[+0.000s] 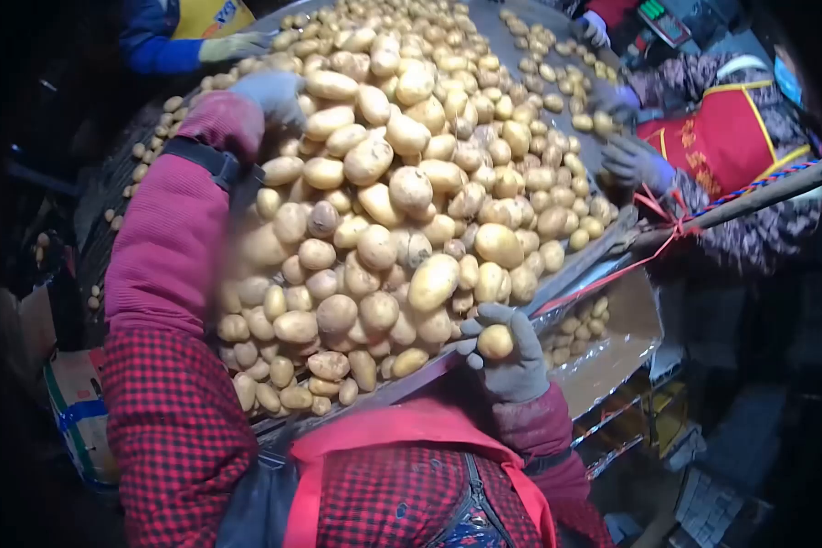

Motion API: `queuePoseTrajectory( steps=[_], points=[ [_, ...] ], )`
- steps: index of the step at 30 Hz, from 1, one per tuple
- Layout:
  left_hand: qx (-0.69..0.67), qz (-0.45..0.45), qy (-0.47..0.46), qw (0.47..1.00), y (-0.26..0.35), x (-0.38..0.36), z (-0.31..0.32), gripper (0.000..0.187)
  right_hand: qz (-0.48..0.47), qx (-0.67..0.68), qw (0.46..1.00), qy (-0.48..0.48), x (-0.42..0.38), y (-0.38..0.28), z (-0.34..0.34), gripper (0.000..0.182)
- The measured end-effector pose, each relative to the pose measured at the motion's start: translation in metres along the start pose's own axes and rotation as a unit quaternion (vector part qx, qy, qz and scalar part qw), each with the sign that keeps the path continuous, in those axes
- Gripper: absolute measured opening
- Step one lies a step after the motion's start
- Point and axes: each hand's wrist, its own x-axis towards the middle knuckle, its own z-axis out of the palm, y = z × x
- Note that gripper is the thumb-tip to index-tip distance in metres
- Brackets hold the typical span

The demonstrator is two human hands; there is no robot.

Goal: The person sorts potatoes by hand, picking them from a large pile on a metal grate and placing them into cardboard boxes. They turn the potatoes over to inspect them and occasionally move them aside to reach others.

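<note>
Grey-gloved, the right hand [513, 373] cups a small round yellow potato [495, 342] beside a broad heap of tan oval potatoes [409, 189]. Farther off, the grey-gloved left hand [277, 96] meets the heap; I can't tell its grip. Beyond shows a co-worker's pale-gloved hand [236, 47].

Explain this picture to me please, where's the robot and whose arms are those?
There's no robot here, just a person working with two gloved hands. The camera sits on their head, looking forward and down, so you see their own checked sleeves. A big heap of potatoes covers much of a table. The right hand holds one small potato near the table's close edge. The left hand reaches across to the heap; I can't tell if it grips anything. The other gloves belong to people around the table. More potatoes lie in a cardboard box at the lower right.
</note>
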Motion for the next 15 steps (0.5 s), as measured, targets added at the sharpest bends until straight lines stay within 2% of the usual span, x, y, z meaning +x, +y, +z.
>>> queuePoseTrajectory(
  steps=[1,2,3,5,7,9,11,12,13,15],
  points=[
    [-0.01,-0.021,0.008,1.0,-0.001,-0.012,-0.006,0.064,-0.025,-0.07,0.997,-0.015,-0.006,0.001,0.014,0.039],
    [0.022,-0.019,0.008,1.0,-0.001,-0.024,-0.013,0.059,0.001,-0.031,0.999,-0.021,-0.01,-0.001,0.024,0.038],
    [0.006,-0.005,-0.008,1.0,0.023,-0.001,0.026,0.059,0.012,-0.037,0.999,0.003,-0.005,-0.004,-0.005,0.038],
    [0.033,0.039,0.105,0.993,0.018,-0.007,0.031,0.056,-0.016,-0.061,0.998,-0.028,0.007,-0.005,-0.003,0.037],
    [0.057,0.015,0.13,0.99,0.014,-0.011,0.032,0.066,0.015,0.052,0.998,-0.029,0.018,-0.005,-0.009,0.04],
    [0.017,0.01,0.178,0.984,0.018,-0.021,0.042,0.065,-0.041,-0.071,0.996,-0.034,0.016,0.0,-0.007,0.048],
    [-0.007,0.026,0.216,0.976,0.011,-0.02,0.055,0.064,-0.18,-0.185,0.965,-0.035,0.012,0.005,0.006,0.055],
    [-0.028,0.019,0.25,0.968,0.003,-0.019,0.063,0.062,-0.091,-0.135,0.987,-0.005,0.013,0.001,0.002,0.053],
    [-0.031,0.034,0.257,0.965,-0.009,-0.016,0.073,0.062,-0.201,-0.21,0.956,-0.026,0.012,0.004,0.008,0.046],
    [-0.168,0.052,0.326,0.929,-0.029,-0.015,0.09,0.058,-0.259,-0.134,0.954,-0.073,0.012,0.009,0.013,0.055]
  ],
)
